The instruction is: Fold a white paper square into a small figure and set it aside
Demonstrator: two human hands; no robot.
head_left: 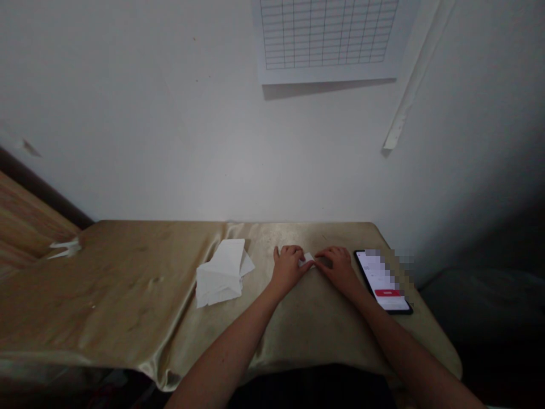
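My left hand (288,267) and my right hand (339,266) rest close together on the table (128,284), which is covered with a shiny tan cloth. Between their fingertips lies a small folded piece of white paper (306,261). Both hands have curled fingers that pinch its edges and press it against the cloth. Most of the paper is hidden under the fingers. A loose stack of white paper sheets (222,274) lies just left of my left hand.
A black phone (383,281) with a lit screen lies right of my right hand, near the table's right edge. A gridded sheet (326,37) hangs on the white wall behind. A small white scrap (66,247) sits at the far left.
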